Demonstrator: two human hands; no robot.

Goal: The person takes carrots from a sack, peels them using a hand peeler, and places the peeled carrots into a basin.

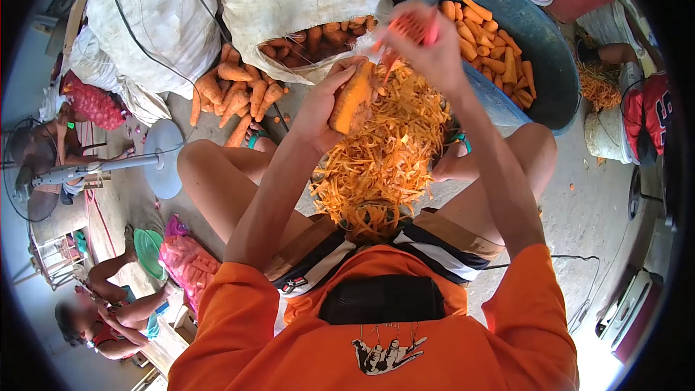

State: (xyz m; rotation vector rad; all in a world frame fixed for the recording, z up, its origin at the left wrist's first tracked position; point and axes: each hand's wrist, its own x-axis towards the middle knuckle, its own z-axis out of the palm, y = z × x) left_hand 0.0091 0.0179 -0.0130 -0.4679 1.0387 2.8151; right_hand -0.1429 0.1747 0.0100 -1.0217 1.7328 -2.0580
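1. Shirt (463, 347) is seen nearest.
2. Carrot (352, 101) is grasped by the left hand (331, 93) over peelings (384, 166), long axis pointed away and slightly rightward.
3. Peeler (414, 27) is gripped by the right hand (434, 58), beyond and right of the carrot.

The right hand (438, 51) is pretty smeared, so I can't make out the exact shape of its red tool (414, 26). The left hand (327, 93) covers part of the carrot (355, 101). Peels (380, 163) bury whatever's underneath. By the floor's (572, 206) right edge, somebody in red (656, 105) gets cut off.
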